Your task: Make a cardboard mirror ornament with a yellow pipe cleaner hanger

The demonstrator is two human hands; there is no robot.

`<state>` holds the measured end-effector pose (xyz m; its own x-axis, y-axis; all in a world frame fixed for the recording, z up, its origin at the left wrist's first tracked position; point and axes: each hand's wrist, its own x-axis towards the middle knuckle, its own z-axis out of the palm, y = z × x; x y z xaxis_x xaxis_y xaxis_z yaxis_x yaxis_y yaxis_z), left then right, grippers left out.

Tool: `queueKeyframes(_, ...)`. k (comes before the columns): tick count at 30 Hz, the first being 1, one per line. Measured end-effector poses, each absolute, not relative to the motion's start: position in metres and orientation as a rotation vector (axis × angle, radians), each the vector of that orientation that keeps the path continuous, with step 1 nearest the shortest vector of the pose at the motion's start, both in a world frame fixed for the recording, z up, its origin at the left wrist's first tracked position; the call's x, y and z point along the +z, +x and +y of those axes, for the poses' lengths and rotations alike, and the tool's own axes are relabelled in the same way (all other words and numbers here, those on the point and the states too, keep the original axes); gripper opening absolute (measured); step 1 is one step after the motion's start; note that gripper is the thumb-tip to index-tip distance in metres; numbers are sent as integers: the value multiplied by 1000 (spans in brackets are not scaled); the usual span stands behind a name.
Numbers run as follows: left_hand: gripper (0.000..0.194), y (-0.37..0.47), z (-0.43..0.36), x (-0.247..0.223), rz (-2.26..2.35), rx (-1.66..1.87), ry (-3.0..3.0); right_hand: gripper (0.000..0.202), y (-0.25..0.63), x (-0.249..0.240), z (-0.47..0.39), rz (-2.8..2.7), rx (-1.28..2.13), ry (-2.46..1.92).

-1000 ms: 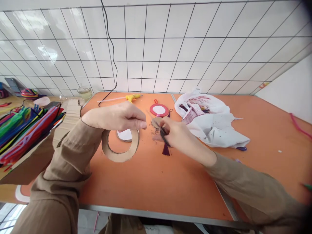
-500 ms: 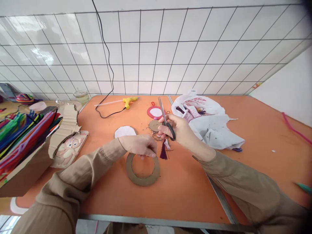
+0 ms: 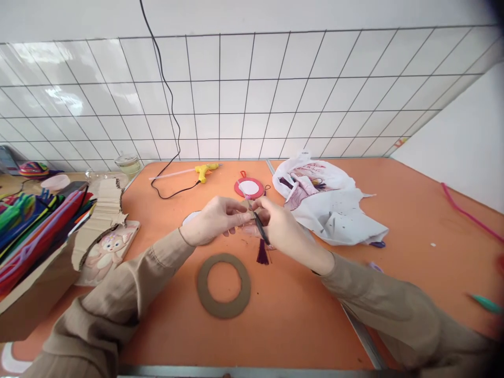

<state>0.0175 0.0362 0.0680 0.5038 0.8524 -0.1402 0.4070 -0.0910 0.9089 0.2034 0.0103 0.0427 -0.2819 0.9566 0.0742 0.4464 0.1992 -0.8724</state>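
Over the middle of the orange table, my left hand (image 3: 218, 218) is closed in a pinch on a small cardboard piece (image 3: 256, 213), mostly hidden by fingers. Right beside it, my right hand (image 3: 277, 223) grips scissors (image 3: 260, 229) with dark handles, its fingertips at the same piece. A flat cardboard ring (image 3: 223, 310) lies on the table below my hands. Under the right hand rests a dark purple tassel (image 3: 262, 253). A red-rimmed white disc (image 3: 249, 187) with a loop lies beyond the hands. Another white disc (image 3: 190, 218) is partly covered by my left hand.
A yellow glue gun (image 3: 205, 172) with a black cord lies at the back. To the right sits a white plastic bag (image 3: 334, 210) with materials inside. At left, a cardboard box (image 3: 43, 286) holds colourful pipe cleaners (image 3: 35, 231). Pink and green bits lie far right.
My left hand has left the cardboard ring and moved up to meet the right hand, now pinching a small cardboard piece. The scissors have tilted down among the fingers. The view has shifted slightly.
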Motion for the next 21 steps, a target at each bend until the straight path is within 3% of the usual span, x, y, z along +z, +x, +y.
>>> queueKeyframes(4, 34, 28, 28, 64, 1201, 637, 1804, 29, 196, 43, 4, -2079, 507, -1572)
queueKeyframes(7, 43, 34, 24, 59, 1278, 684, 1850, 29, 195, 37, 4, -2214, 386, -1579)
queueKeyframes(13, 28, 35, 25, 62, 1228, 650, 1790, 24, 200, 39, 7, -2293, 591, -1364)
queueKeyframes(21, 36, 33, 28, 63, 1266, 740, 1675, 40, 208, 48, 18, -2199, 811, -1191)
